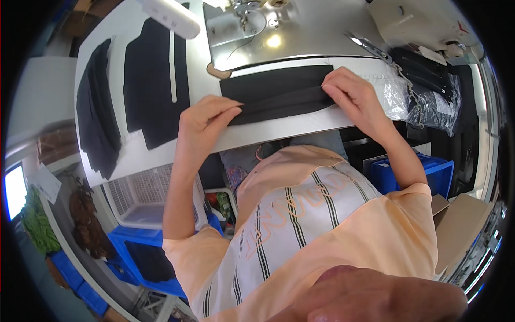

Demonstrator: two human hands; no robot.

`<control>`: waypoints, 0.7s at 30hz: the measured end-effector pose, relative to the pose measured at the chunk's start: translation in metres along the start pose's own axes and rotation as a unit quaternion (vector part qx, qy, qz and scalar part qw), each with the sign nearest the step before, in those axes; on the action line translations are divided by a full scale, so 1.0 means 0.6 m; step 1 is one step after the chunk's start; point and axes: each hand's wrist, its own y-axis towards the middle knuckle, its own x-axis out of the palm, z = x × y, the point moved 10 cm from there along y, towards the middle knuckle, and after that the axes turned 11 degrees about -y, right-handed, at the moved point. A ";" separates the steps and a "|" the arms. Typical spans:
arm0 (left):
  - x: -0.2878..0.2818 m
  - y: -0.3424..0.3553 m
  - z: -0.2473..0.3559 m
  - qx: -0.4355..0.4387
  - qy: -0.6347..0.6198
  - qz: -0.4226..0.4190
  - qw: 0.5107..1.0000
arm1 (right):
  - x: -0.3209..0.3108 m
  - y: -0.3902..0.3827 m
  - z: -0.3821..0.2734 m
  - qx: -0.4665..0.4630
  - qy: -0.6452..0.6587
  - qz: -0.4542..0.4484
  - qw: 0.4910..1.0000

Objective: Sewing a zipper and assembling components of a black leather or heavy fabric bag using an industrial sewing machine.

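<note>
A black fabric piece [281, 94] lies lengthwise along the front of the white table, with a fold running across it. At its left end, my left hand [206, 121] pinches the cloth between thumb and fingers. My right hand [354, 99] grips the other end the same way, near the upper right corner. Just beyond the cloth is the metal bed of a sewing machine [316, 32], its needle area [244, 21] lit by a small lamp. Stacked black fabric pieces [147, 86] lie to the left of my left hand, one with a white strip on it.
More black fabric [99, 112] hangs near the table's left edge. Thread snips [370, 47] with a chain lie at the right, beside a clear plastic bag [437, 107]. A white basket [142, 196] and blue crates [429, 174] stand below table level. A cardboard box [461, 228] is at the right.
</note>
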 end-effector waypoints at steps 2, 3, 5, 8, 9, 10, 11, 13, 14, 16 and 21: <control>0.002 0.008 -0.001 0.012 0.016 -0.017 1.000 | 0.001 0.004 0.008 0.028 -0.013 -0.004 1.000; 0.001 0.007 -0.008 0.005 0.015 -0.013 1.000 | 0.002 0.006 0.013 0.048 -0.013 -0.006 0.999; -0.001 0.003 -0.017 0.000 -0.011 0.001 1.000 | 0.009 0.007 0.016 0.053 -0.021 -0.012 0.998; -0.004 -0.003 -0.029 -0.020 -0.023 0.040 0.999 | 0.011 0.008 0.013 0.051 -0.054 -0.006 0.997; -0.006 -0.002 -0.027 -0.026 -0.019 0.063 0.997 | 0.010 0.007 0.010 0.043 -0.077 0.002 0.996; 0.000 -0.002 -0.021 -0.026 -0.021 0.060 0.998 | 0.014 0.006 0.014 0.046 -0.079 0.002 0.996; 0.002 -0.004 -0.013 -0.033 0.008 0.066 0.997 | 0.014 0.003 0.010 0.029 -0.085 0.017 0.996; 0.004 -0.012 -0.013 -0.039 0.036 0.068 0.996 | 0.016 -0.004 0.004 0.015 -0.094 0.033 0.995; 0.012 -0.017 0.011 0.068 0.142 0.056 0.986 | 0.014 -0.006 0.002 0.016 -0.112 0.048 0.992; 0.039 -0.049 0.051 0.230 0.318 0.051 0.919 | 0.013 -0.008 -0.005 0.022 -0.133 0.065 0.989; 0.079 -0.082 0.058 0.247 0.469 0.035 0.847 | 0.131 -0.010 -0.142 -0.147 -0.188 -0.053 0.970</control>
